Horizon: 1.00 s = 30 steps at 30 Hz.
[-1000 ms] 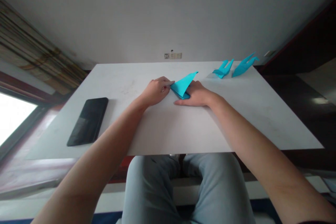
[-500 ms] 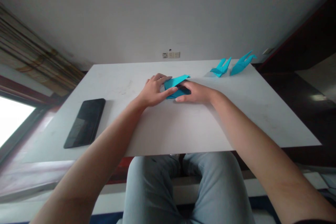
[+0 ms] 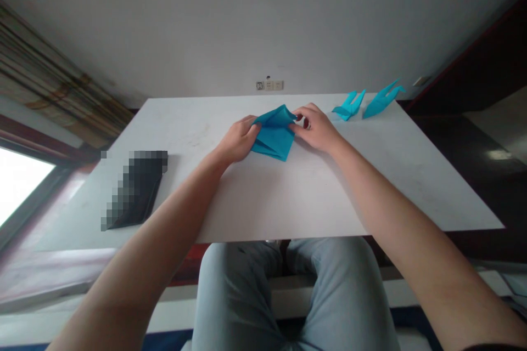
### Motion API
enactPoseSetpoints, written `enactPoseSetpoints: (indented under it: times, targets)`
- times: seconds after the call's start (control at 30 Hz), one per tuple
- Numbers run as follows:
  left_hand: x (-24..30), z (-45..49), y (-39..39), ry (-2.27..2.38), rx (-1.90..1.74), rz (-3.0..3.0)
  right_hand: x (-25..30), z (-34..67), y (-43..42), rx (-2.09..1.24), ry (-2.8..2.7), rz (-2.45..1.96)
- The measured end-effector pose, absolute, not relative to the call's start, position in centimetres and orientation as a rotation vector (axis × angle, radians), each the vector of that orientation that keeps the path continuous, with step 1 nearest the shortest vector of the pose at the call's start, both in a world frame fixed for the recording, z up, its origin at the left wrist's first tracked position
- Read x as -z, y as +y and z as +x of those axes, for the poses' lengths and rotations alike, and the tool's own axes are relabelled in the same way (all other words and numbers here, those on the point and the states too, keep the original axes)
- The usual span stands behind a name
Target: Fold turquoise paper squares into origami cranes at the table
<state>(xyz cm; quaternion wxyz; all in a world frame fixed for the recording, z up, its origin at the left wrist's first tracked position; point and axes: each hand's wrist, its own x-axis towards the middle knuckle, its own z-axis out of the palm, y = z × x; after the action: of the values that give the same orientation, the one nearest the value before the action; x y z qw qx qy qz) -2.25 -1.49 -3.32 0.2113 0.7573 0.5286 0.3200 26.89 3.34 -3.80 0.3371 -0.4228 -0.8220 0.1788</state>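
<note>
A sheet of blue folded origami paper (image 3: 275,134) is held up between both hands above the middle of the white table. Its layers stand a little apart along the lower left edge and at the top. My left hand (image 3: 240,139) grips its left edge, thumb in front and fingers mostly hidden behind. On the other side, my right hand (image 3: 315,127) pinches the right edge near the upper corner between thumb and fingertips.
Two blue paper cranes, a smaller one (image 3: 349,106) and a larger one (image 3: 382,101), stand at the table's (image 3: 288,203) back right. A dark phone (image 3: 138,192), partly pixelated, lies at the left. Wall sockets (image 3: 269,85) sit just behind the back edge.
The paper has been lifted and turned to show a broader face. My right hand has drawn back from between its layers to pinch the right edge; my left hand now grips the left edge.
</note>
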Motion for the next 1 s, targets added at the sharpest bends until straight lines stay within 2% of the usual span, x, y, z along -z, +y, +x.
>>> enactPoseSetpoints:
  times: [0.27,0.5,0.8,1.0]
  targets:
    - [3.4,-2.3,-1.9,1.268,-0.947,2.155,3.0,27.6,3.0,-0.423,-2.274,-1.025]
    - [2.9,-3.0,-2.1,1.292,-0.638,2.309,3.3,27.9,3.1,-0.488,-2.425,-1.091]
    - [3.9,-3.3,-1.5,1.508,-0.720,2.327,4.7,27.2,3.1,-0.423,-2.341,-1.189]
    - [3.3,-3.4,-1.4,1.665,-0.797,2.271,4.5,27.4,3.0,-0.501,-2.348,-1.154]
